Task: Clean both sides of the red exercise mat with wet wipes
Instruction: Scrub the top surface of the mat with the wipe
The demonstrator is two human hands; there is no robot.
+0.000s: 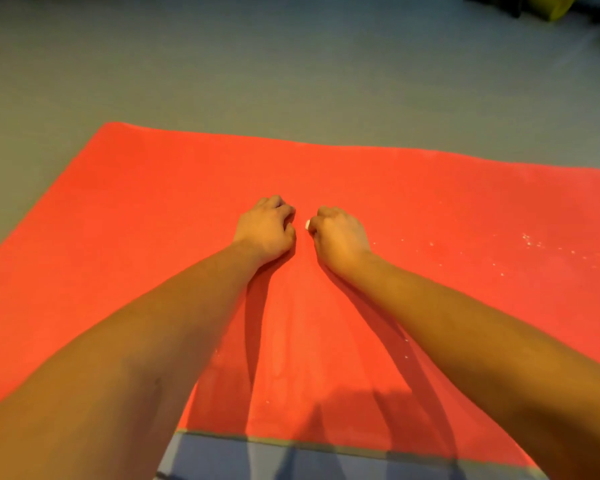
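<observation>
Red exercise mat (153, 209) lies flat on a grey floor (291, 64) and fills the middle of the head view. Its far edge runs across the upper half of the frame, and its near edge lies at the bottom, between the two forearms. Its left far corner is visible; its right side runs out of the frame.

Left hand (265, 230) rests on the mat near the centre, knuckles up, with its fingers curled under. No object shows in this hand, and the view does not reveal whether anything is held beneath the fingers.

Right hand (338, 233) rests on the mat just beside the left hand, with a narrow gap of mat between them. Its fingers are curled tight around a wet wipe (307, 224), of which only a small white tip protrudes on the side facing the left hand.

Both forearms extend from the lower corners of the frame and cast dark shadows on the mat.

White specks (527, 239) are scattered on the mat surface to the right of the right hand. A yellow-green object (555, 6) sits on the floor at the top right corner, well apart from the mat.
</observation>
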